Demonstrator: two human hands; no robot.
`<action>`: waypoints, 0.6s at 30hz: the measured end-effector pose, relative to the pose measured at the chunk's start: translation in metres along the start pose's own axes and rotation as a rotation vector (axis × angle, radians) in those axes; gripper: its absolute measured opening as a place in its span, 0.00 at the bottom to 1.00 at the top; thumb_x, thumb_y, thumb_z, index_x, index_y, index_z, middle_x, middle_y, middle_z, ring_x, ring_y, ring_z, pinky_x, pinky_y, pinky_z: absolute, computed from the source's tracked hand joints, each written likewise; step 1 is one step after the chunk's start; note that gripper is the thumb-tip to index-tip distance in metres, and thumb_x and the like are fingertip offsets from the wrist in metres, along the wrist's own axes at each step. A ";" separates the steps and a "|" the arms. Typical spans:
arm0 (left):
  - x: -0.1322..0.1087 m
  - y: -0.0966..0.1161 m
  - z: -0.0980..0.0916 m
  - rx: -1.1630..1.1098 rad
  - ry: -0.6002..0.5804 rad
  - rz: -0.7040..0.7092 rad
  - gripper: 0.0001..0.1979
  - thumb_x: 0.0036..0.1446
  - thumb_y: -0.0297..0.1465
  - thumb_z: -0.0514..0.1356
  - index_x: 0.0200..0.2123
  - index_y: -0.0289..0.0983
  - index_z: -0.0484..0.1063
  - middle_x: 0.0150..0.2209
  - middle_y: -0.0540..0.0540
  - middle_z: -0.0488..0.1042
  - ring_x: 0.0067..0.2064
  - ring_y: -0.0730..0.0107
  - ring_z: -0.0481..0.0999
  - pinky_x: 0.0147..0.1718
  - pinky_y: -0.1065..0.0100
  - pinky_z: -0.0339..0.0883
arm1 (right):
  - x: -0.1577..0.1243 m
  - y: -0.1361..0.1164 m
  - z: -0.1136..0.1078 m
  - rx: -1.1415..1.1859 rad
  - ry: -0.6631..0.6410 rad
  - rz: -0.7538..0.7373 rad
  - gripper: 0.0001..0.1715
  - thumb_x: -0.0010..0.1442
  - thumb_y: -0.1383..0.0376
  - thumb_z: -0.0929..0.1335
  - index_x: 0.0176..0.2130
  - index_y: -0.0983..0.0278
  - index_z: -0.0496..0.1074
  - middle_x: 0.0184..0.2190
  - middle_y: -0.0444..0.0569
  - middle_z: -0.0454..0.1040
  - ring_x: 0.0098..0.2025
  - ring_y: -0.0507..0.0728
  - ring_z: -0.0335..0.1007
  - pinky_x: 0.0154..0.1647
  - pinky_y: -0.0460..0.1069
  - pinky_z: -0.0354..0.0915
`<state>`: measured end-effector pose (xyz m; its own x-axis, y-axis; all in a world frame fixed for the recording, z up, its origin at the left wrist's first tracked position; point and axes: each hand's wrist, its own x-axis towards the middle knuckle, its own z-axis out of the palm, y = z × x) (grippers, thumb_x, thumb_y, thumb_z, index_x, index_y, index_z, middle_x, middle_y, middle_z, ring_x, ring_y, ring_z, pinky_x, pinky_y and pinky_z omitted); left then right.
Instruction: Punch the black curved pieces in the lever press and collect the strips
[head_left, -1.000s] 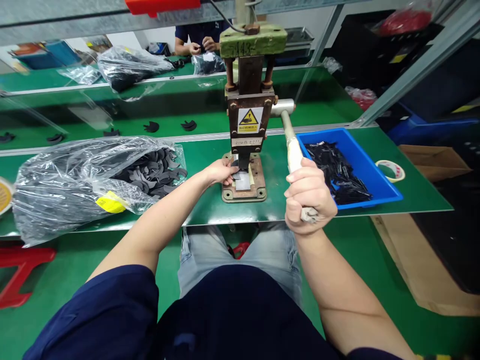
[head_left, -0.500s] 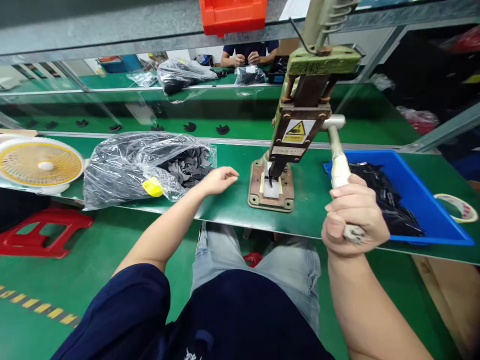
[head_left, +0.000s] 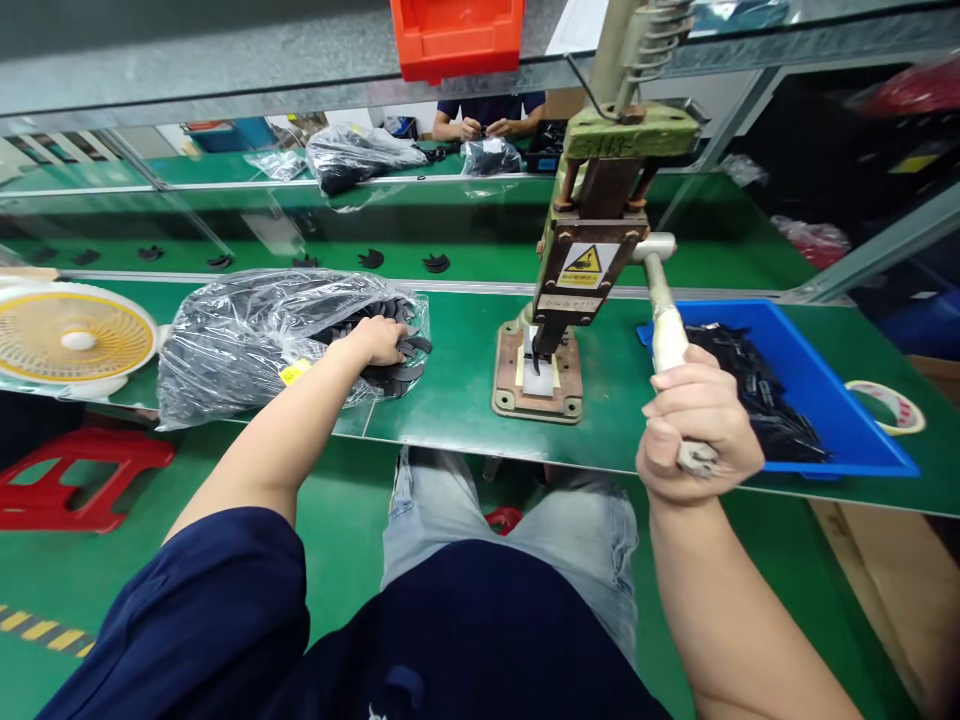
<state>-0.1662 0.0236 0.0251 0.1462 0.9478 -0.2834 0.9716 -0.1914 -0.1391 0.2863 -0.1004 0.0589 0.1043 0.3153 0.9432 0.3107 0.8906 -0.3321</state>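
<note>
My left hand rests on loose black curved pieces at the mouth of a clear plastic bag. Its fingers are slightly apart and bent over the pieces; the fingertips are partly hidden, and no piece shows lifted. Wrapped around the pale, tape-covered lever of a green hand press is my right hand, closed. Below the press head, a dark piece sits on the light block of the press base, with the ram right above it.
Right of the press stands a blue tray of black parts, with a tape roll beside it. A fan is at the left. Several black pieces lie in a row behind. Across the bench, a person's hands work above a bag.
My left hand has moved left from the bare bench beside the bag onto the black pieces at its mouth. My right hand keeps its hold on the lever. The view has shifted slightly.
</note>
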 end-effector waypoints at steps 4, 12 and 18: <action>-0.004 -0.003 0.001 -0.129 -0.073 0.056 0.21 0.54 0.41 0.70 0.51 0.42 0.84 0.46 0.41 0.85 0.46 0.54 0.83 0.47 0.64 0.71 | 0.000 -0.001 0.000 0.012 -0.010 -0.004 0.10 0.56 0.62 0.73 0.27 0.58 0.69 0.24 0.42 0.74 0.38 0.58 0.78 0.63 0.69 0.70; -0.027 0.035 -0.012 -0.288 0.338 0.335 0.18 0.67 0.43 0.61 0.51 0.45 0.87 0.48 0.43 0.85 0.53 0.55 0.82 0.55 0.61 0.72 | -0.001 -0.009 0.002 -0.017 -0.023 0.007 0.13 0.64 0.61 0.71 0.28 0.59 0.68 0.26 0.40 0.74 0.42 0.54 0.79 0.66 0.68 0.72; -0.034 0.105 -0.005 -0.855 0.327 0.365 0.21 0.68 0.46 0.62 0.56 0.40 0.83 0.47 0.44 0.86 0.41 0.64 0.83 0.43 0.66 0.74 | -0.001 -0.011 0.000 -0.042 -0.051 0.015 0.13 0.64 0.61 0.71 0.29 0.59 0.68 0.27 0.41 0.73 0.43 0.54 0.78 0.63 0.67 0.73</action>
<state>-0.0683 -0.0270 0.0253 0.3828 0.9158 0.1217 0.6449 -0.3592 0.6746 0.2831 -0.1109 0.0617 0.0612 0.3455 0.9364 0.3490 0.8716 -0.3444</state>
